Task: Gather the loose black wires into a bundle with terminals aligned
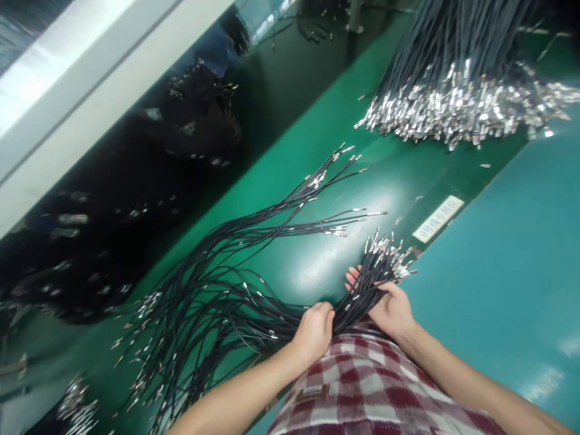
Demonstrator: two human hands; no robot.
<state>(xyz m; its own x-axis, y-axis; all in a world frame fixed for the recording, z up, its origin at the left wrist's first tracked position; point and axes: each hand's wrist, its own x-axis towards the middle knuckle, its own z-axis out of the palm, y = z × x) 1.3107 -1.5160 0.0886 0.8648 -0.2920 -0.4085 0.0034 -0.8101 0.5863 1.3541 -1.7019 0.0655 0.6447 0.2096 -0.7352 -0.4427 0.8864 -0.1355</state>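
Note:
A bundle of thin black wires (362,290) with small silver metal terminals runs across both of my hands at the near edge of the green table (317,266). My left hand (314,331) is closed in a fist around the wires. My right hand (389,305) cups the same bundle from below, fingers curled round it, with the terminal ends (389,251) fanning out just beyond the fingertips. A loose spray of more black wires (254,241) spreads left and away over the table.
A large heap of wires with silver terminals (462,109) lies at the far right of the table. Dark wire piles (113,229) fill the left side under a white rail (81,96). A white label (438,219) sits at the table edge. Teal floor (512,272) lies to the right.

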